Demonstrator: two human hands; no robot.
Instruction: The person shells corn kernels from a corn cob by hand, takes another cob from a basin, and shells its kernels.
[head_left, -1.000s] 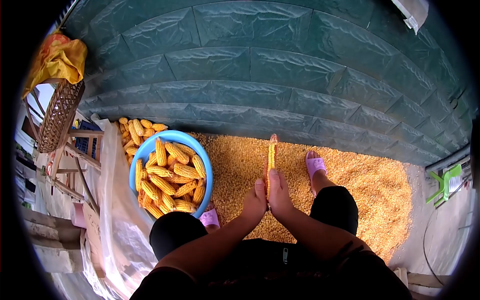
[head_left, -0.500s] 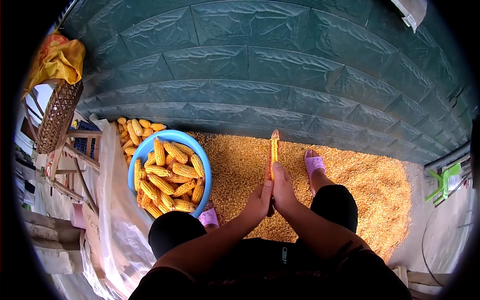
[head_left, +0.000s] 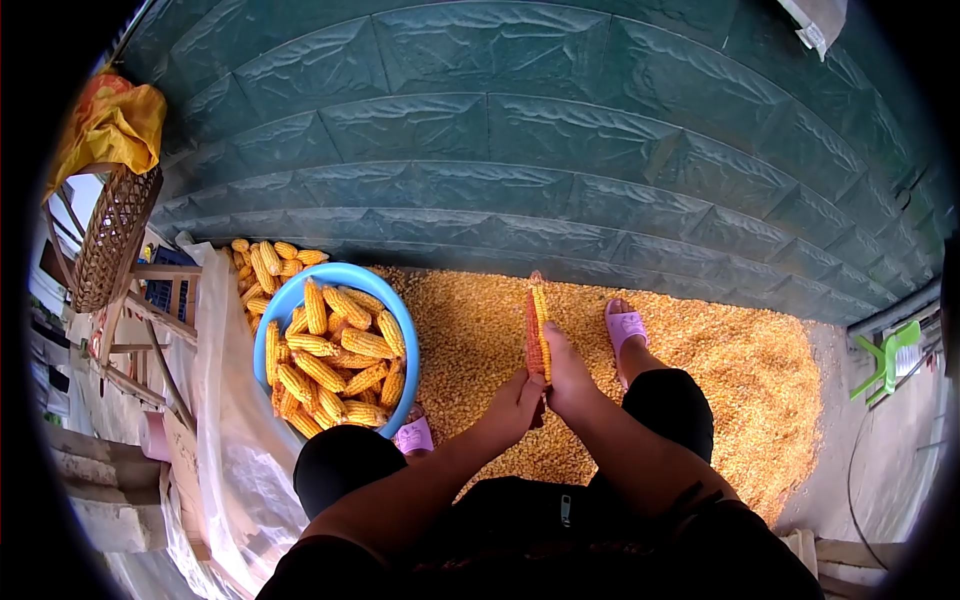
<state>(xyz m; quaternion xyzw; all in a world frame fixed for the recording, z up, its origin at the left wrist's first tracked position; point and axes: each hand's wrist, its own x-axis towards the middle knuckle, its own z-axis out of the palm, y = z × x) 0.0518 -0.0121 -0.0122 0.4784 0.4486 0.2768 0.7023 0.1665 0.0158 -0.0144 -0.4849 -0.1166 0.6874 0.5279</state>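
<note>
Gripping a partly stripped corn cob (head_left: 534, 335) at centre frame, with left hand (head_left: 512, 408) and right hand (head_left: 568, 376) closed around its lower part; now turned to show more bare red core — apparently well along in shelling, with yellow rows left along the right edge.

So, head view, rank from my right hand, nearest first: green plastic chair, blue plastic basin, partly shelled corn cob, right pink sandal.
1. Corn cob, in your right hand.
2. Right pink sandal, just right.
3. Blue basin, left.
4. Green chair, far right.
</note>
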